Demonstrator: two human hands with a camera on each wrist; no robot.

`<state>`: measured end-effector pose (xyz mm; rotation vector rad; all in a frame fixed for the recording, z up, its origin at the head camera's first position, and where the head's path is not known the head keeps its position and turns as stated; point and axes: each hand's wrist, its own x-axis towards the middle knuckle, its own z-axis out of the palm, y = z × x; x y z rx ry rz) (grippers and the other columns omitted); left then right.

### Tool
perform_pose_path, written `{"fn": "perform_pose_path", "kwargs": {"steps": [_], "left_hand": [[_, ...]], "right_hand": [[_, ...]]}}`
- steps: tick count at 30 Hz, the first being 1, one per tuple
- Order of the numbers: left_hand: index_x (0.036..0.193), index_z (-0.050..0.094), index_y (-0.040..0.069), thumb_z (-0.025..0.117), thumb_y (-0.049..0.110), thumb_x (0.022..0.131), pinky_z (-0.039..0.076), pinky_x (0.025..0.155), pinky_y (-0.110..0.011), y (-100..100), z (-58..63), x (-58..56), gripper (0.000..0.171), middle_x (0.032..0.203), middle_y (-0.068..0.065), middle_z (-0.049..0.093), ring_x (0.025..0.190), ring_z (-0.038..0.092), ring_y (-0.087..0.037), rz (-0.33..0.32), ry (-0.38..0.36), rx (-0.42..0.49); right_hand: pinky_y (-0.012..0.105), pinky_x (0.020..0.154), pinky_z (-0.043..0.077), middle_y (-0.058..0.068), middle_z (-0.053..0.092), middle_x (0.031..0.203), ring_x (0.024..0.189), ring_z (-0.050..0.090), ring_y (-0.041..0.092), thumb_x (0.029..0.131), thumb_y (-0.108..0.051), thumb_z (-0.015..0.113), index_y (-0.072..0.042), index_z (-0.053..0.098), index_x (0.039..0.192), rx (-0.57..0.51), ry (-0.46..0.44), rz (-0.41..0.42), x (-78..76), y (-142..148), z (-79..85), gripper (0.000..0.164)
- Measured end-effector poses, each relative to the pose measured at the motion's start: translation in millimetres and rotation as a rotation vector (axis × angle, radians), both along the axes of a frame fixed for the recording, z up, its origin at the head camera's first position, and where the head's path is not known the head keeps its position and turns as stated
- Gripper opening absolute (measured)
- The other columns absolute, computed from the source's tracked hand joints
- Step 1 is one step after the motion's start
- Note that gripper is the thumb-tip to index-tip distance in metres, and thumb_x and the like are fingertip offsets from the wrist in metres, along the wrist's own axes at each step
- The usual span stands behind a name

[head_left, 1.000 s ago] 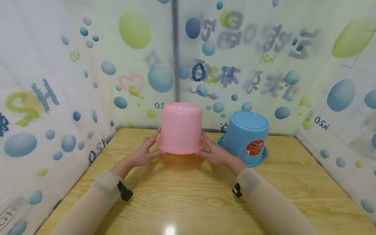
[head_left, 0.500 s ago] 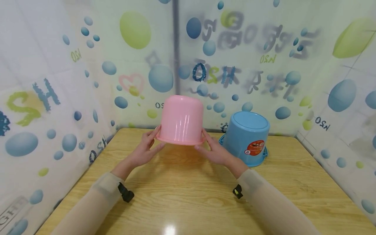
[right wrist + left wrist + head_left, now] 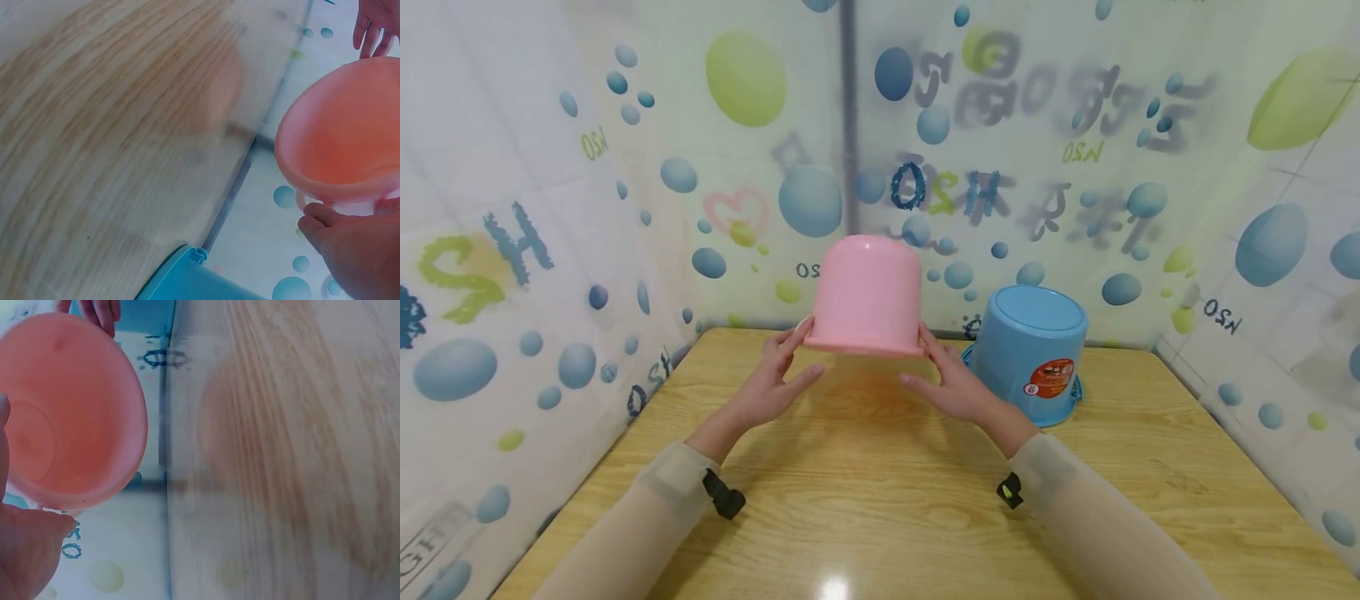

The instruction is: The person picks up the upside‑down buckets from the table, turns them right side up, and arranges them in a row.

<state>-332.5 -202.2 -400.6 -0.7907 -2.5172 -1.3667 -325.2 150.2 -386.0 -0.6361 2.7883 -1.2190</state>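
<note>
A pink plastic bucket [image 3: 868, 292], bottom up, is held off the table between both hands. My left hand [image 3: 766, 387] lays extended fingers against its left side at the rim, the thumb standing away below. On the opposite side, my right hand [image 3: 957, 387] presses its fingers near the rim, with that thumb apart too. Both wrist views look into the hollow of the pink bucket [image 3: 87, 425]; the left fingertips are partly hidden there. Beside the right hand a blue bucket [image 3: 1026, 350] stands upside down on the table, bearing a red label [image 3: 1049, 377].
The wood-grain table [image 3: 865, 500] reaches back to a patterned curtain [image 3: 752, 167], which hangs behind and along both sides. A blue handle [image 3: 1077, 387] sticks out at the blue bucket's right side. Each wrist wears a black device, such as the left one [image 3: 724, 496].
The pink bucket has risen from low over the table and tipped, its rim now higher. Both thumbs have come away from the rim. The blue bucket stays put.
</note>
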Motion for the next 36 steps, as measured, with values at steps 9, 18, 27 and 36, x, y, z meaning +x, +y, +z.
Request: {"fn": "perform_pose_path", "kwargs": {"steps": [9,18,27,36], "left_hand": [[0.178,0.018,0.031,0.069,0.017,0.110,0.020,0.130,-0.076,3,11.5,5.0,0.086,0.166,-0.023,0.021,0.157,0.025,-0.042,-0.007,0.031,0.054],[0.178,0.014,0.031,0.071,0.015,0.109,0.022,0.129,-0.079,8,17.9,9.4,0.091,0.168,-0.022,0.019,0.160,0.028,-0.045,-0.002,0.006,0.108],[0.178,0.014,0.036,0.072,0.009,0.107,0.037,0.125,-0.064,11,19.9,8.3,0.095,0.163,-0.022,0.024,0.158,0.037,-0.041,-0.007,0.023,0.186],[0.178,0.017,0.022,0.076,0.000,0.102,0.044,0.123,-0.056,6,24.1,5.4,0.099,0.168,-0.025,0.025,0.153,0.043,-0.044,-0.013,0.097,0.149]], "right_hand": [[0.079,0.121,0.036,0.022,0.027,0.174,0.159,0.030,0.044,0.107,-0.048,0.070,-0.039,0.001,0.178,-0.075,0.056,0.016,-0.5,-1,3.6,0.100],[0.081,0.121,0.033,0.021,0.036,0.173,0.161,0.025,0.041,0.107,-0.033,0.073,-0.031,0.006,0.179,-0.145,0.132,0.031,-3.9,-2,7.3,0.098],[0.077,0.133,0.005,0.025,0.039,0.172,0.149,0.058,0.042,0.108,-0.021,0.071,-0.017,0.003,0.179,-0.202,0.169,0.053,-7.4,0,12.9,0.098],[0.064,0.120,0.049,0.021,0.028,0.176,0.142,0.063,0.042,0.104,-0.011,0.077,-0.018,-0.002,0.178,-0.227,0.183,0.139,-12.3,8,21.5,0.109]]}}
